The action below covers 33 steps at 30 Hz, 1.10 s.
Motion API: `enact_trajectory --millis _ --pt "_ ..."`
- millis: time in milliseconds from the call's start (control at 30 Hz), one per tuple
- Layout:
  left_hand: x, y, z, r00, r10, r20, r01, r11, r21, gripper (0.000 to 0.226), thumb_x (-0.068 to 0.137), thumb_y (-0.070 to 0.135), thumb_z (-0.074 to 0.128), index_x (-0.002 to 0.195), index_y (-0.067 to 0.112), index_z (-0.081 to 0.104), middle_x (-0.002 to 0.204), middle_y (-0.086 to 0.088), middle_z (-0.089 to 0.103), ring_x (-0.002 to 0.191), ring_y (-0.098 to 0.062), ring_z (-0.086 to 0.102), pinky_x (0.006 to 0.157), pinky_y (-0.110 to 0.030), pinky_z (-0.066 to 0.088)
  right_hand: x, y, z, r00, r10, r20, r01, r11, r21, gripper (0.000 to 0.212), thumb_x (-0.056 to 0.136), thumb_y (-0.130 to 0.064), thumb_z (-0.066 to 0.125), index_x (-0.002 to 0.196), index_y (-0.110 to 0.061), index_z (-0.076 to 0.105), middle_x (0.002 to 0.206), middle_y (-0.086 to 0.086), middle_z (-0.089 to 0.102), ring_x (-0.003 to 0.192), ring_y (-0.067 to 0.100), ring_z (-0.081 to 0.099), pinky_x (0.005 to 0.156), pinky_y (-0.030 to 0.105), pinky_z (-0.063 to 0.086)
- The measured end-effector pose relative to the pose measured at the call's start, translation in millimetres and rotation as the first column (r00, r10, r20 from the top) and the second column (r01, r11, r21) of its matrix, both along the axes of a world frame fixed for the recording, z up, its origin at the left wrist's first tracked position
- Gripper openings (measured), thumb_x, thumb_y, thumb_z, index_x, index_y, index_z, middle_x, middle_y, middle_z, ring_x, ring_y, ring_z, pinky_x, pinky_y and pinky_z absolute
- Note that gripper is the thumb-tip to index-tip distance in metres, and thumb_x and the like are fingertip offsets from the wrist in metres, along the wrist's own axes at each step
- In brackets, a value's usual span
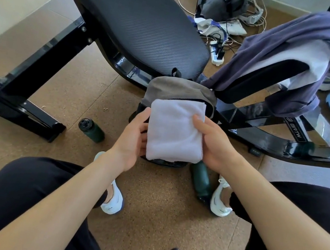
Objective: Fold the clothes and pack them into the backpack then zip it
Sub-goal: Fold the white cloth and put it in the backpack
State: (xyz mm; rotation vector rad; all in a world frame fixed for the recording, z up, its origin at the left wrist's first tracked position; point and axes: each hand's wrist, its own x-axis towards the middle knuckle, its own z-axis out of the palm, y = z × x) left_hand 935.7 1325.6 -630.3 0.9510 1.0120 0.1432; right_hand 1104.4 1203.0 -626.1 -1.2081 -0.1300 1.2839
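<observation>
A folded white cloth [175, 130] is held between both my hands, just above the open top of a grey and black backpack [175, 88] that stands on the floor between my feet. My left hand [133, 136] grips the cloth's left edge, and my right hand [215, 142] grips its right edge with the thumb on top. The cloth hides most of the backpack's opening. A purple garment [282, 55] with a white one [314, 55] under it hangs over the padded bench arm at the upper right.
A black padded bench [122, 9] and its steel frame [25, 87] span the back. Two dark green bottles [91, 130] [201, 181] lie on the cork floor beside the backpack. A second grey backpack [222, 0], a power strip [216, 53] and cables lie behind.
</observation>
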Motion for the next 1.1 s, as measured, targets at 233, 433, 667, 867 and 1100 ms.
enact_trajectory --millis 233,433,667,867,1100 --pt "0.4 -1.9 -7.2 0.998 -0.033 -0.05 0.038 0.996 0.085 0.052 0.077 0.039 0.085 0.122 0.02 0.069 0.118 -0.003 0.075 0.113 -0.026 0.07 0.106 -0.054 0.051 -1.1 2.8 -18.7 0.996 -0.013 0.085 0.025 0.99 -0.14 0.027 0.106 -0.028 0.053 0.127 -0.017 0.064 0.121 0.008 0.074 0.109 0.026 0.072 0.099 0.047 0.056" --pt "1.8 -6.0 -4.2 0.995 -0.095 0.03 0.091 0.988 0.127 0.07 0.07 0.025 0.089 0.132 0.022 0.057 0.125 -0.005 0.071 0.111 -0.024 0.071 0.094 -0.048 0.059 -4.7 3.7 -14.6 0.996 0.029 0.081 -0.019 0.993 -0.12 0.028 0.107 -0.031 0.05 0.127 -0.019 0.065 0.118 0.006 0.075 0.107 0.024 0.073 0.091 0.042 0.059" --pt "3.4 -9.3 -12.9 0.967 0.01 -0.254 0.159 0.756 0.635 0.063 0.071 0.028 0.092 0.116 0.024 0.047 0.107 0.006 0.059 0.102 -0.017 0.061 0.085 -0.039 0.055 -12.1 2.4 -19.4 0.993 -0.012 0.114 0.031 0.986 -0.166 0.025 0.102 -0.028 0.059 0.121 -0.013 0.068 0.112 0.005 0.077 0.107 0.025 0.073 0.087 0.041 0.06" --pt "5.3 -33.7 -14.7 0.922 0.1 -0.374 0.372 0.039 0.927 0.044 0.09 0.03 0.074 0.117 0.017 0.041 0.084 -0.002 0.064 0.067 -0.03 0.069 0.05 -0.035 0.049 -31.5 5.0 -16.0 0.997 -0.015 0.081 0.029 0.985 -0.169 0.026 0.102 -0.023 0.058 0.127 -0.017 0.063 0.119 0.004 0.074 0.113 0.025 0.068 0.096 0.052 0.055" --pt "9.4 -50.3 -19.5 0.862 0.012 -0.507 0.507 -0.065 0.86 0.063 0.094 0.031 0.059 0.147 0.013 0.032 0.144 -0.019 0.054 0.102 -0.032 0.068 0.058 -0.042 0.053 -32.5 7.4 -11.2 0.977 -0.054 -0.208 0.047 0.998 -0.038 0.05 0.104 -0.045 0.049 0.146 -0.018 0.048 0.134 0.012 0.067 0.121 0.028 0.066 0.11 0.052 0.046"
